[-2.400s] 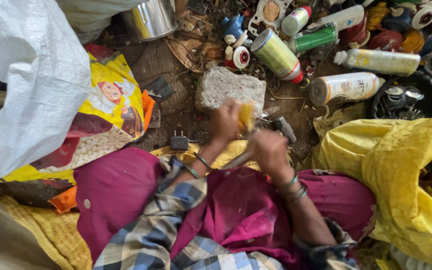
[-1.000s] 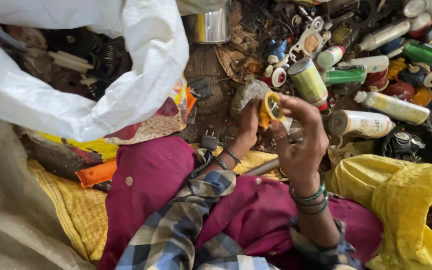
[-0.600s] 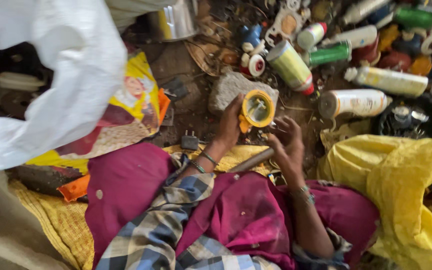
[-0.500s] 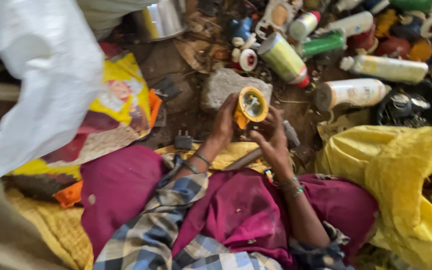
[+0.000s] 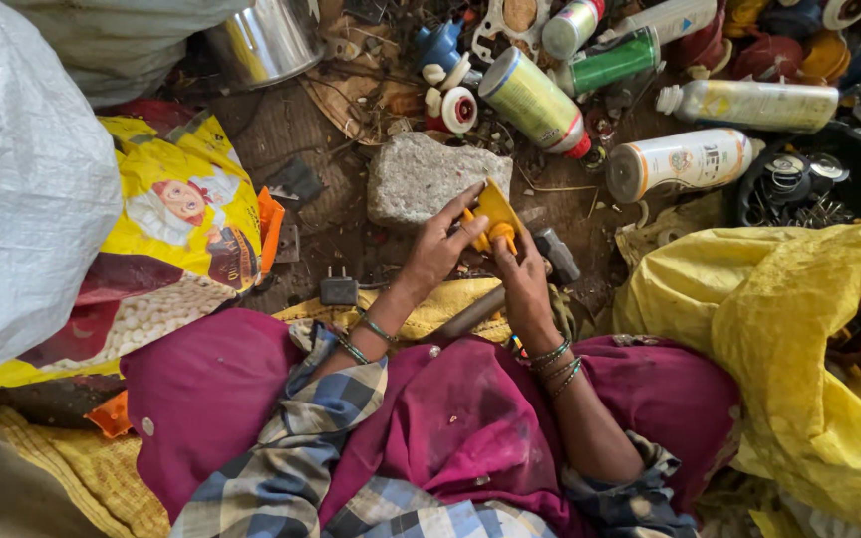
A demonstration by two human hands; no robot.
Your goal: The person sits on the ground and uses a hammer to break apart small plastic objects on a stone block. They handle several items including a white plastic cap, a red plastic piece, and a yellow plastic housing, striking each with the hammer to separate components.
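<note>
We pinch the small yellow plastic piece (image 5: 495, 221) between left hand (image 5: 440, 244) and right hand (image 5: 522, 271), judging it light, stiff and best gripped by its edges.

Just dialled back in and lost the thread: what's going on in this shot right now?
A seated person grips a small yellow plastic part in both hands, left hand and right hand, just in front of a grey stone block. A hammer lies under the hands, on the ground. Spray cans and other scrap lie beyond, a yellow sack on the right, a white sack on the left.
</note>
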